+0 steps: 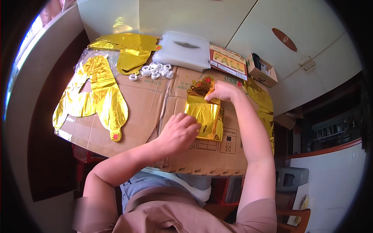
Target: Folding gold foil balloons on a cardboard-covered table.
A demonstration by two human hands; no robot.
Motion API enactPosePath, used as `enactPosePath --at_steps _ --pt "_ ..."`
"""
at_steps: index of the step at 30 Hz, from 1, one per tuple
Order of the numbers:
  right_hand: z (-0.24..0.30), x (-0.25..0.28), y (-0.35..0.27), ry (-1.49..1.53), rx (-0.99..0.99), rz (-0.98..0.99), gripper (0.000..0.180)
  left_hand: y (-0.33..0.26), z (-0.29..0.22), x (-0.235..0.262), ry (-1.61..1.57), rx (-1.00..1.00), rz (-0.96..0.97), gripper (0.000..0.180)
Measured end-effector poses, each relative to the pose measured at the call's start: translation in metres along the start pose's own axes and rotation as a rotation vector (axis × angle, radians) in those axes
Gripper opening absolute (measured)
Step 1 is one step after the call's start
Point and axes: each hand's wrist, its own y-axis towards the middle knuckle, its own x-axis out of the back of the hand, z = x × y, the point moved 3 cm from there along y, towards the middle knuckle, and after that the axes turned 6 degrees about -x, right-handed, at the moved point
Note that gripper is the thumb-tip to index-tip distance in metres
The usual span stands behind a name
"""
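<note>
Gold foil balloon [204, 112] pinched by both hands: left [178, 132], right [221, 92]

**Gold foil on brown cardboard**

The folded foil balloon [204, 116] is shiny gold, with small red dots near its top edge. The flat foil balloon [93, 97] at the left is the same mirror gold and carries one red dot at its lower tip. The flattened cardboard [143, 105] beneath is plain brown with dark printed symbols. The plastic rings [153, 71] are white, and the plastic bag [185, 50] is milky white. The small card [228, 62] is red-brown with pale yellow lettering.
</note>
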Motion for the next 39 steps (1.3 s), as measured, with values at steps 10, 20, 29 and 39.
enactPosePath --at_steps 10,20,29,39 --pt "-0.009 -0.003 0.006 0.034 0.0 -0.028 0.037 0.016 0.021 -0.033 -0.005 -0.228 0.222 0.024" --pt "0.007 0.004 -0.008 -0.061 -0.064 -0.03 0.041 0.032 0.036 -0.05 -0.061 -0.204 0.155 0.041" --pt "0.0 0.001 -0.007 -0.037 -0.037 -0.05 0.04 0.026 0.042 -0.06 -0.03 -0.197 0.205 0.054" --pt "0.0 -0.001 -0.011 0.091 -0.033 -0.076 0.035 0.025 0.041 -0.061 0.023 -0.192 0.252 0.054"
